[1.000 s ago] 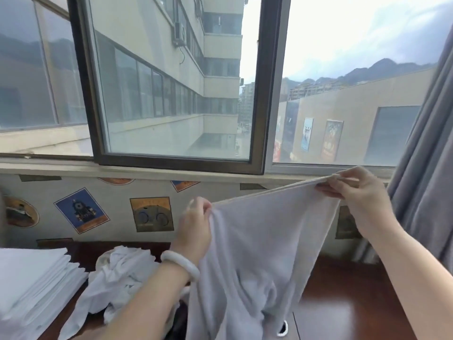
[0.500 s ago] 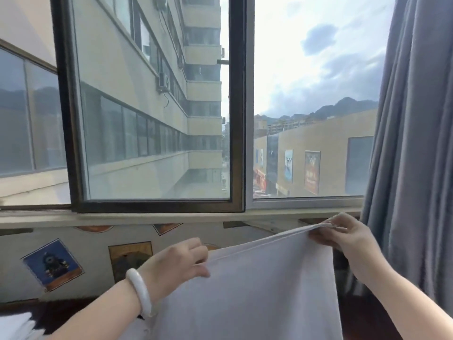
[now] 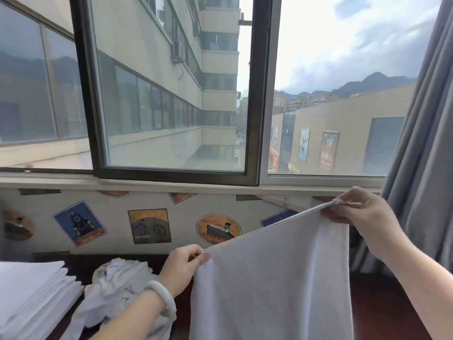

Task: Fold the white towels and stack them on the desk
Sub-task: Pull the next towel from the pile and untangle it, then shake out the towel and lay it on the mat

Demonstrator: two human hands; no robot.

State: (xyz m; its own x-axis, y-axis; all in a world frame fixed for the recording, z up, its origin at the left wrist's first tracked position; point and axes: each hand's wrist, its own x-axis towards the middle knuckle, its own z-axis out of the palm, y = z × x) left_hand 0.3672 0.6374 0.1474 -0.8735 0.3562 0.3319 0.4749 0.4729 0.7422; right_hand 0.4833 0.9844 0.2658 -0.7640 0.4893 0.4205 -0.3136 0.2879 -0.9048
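a soft, matte white towel (image 3: 269, 278) hangs as a flat sheet over the dark glossy tabletop (image 3: 377, 310), its hemmed top edge pulled taut on a slant. the left hand (image 3: 181, 268) pinches the lower corner and the right hand (image 3: 362, 212) pinches the higher one. to the left lie a crumpled white heap (image 3: 117, 283) and a squared stack of folded towels (image 3: 31, 293). a smooth pale bangle (image 3: 164, 298) circles the left wrist.

Left hand (image 3: 182, 268) held low and right hand (image 3: 362, 212) raised higher, both reaching forward, each pinching the top edge of the towel (image 3: 269, 278).
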